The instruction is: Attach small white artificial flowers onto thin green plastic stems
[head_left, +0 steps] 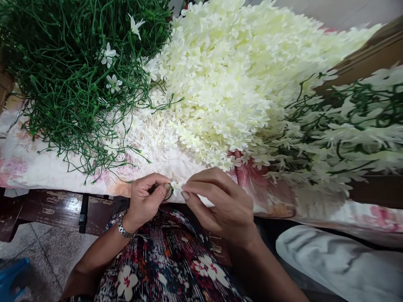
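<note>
My left hand (pixel 147 197), with a metal watch at the wrist, pinches a thin green plastic stem (pixel 171 193) between thumb and forefinger. At the stem's tip is a small white artificial flower (pixel 176 187). My right hand (pixel 220 201) is closed, its thumb and fingertips pressed together at the flower's right side. Both hands are over the front edge of the cloth-covered table. Just beyond them lie a tangled heap of green stems (pixel 72 84), a large pile of pale yellow-white petals (pixel 220 84) and spiky white pieces (pixel 154 134).
Finished-looking white flowers on green stems (pixel 346 134) lie at the right near a cardboard box (pixel 365 54). A floral cloth (pixel 47 167) covers the table. A person's light-clad leg (pixel 340 260) is at the lower right. Something blue (pixel 14 272) stands on the floor at left.
</note>
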`<state>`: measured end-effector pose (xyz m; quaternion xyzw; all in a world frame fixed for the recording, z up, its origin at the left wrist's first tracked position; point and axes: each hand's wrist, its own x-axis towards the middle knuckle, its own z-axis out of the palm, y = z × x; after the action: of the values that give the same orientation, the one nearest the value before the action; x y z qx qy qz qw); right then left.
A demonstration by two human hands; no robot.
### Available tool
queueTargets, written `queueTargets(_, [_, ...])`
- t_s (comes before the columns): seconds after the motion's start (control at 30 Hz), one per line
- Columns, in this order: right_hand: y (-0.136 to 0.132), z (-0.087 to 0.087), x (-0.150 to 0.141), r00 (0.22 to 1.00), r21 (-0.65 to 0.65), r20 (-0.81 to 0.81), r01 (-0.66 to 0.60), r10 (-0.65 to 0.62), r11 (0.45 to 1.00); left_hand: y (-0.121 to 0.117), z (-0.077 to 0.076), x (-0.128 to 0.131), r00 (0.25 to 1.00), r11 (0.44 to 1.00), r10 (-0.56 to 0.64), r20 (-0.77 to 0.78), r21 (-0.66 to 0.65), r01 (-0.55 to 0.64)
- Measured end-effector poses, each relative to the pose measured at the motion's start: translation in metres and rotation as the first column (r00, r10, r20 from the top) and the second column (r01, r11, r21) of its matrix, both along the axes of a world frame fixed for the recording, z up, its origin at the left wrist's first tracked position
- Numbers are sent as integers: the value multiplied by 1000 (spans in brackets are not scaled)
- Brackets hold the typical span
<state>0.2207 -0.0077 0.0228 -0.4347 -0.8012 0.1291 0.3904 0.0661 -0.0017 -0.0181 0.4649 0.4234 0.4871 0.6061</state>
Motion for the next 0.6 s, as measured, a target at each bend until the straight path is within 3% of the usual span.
queueTargets(0.2, [4, -3, -2, 999, -26, 53, 1, 0, 1000, 2, 4, -1, 993, 993, -45, -110, 99, 56])
queueTargets(0.6, [6, -5, 0, 992, -41, 119, -41, 45, 998, 5, 7, 1, 963, 953, -3, -270, 291, 85])
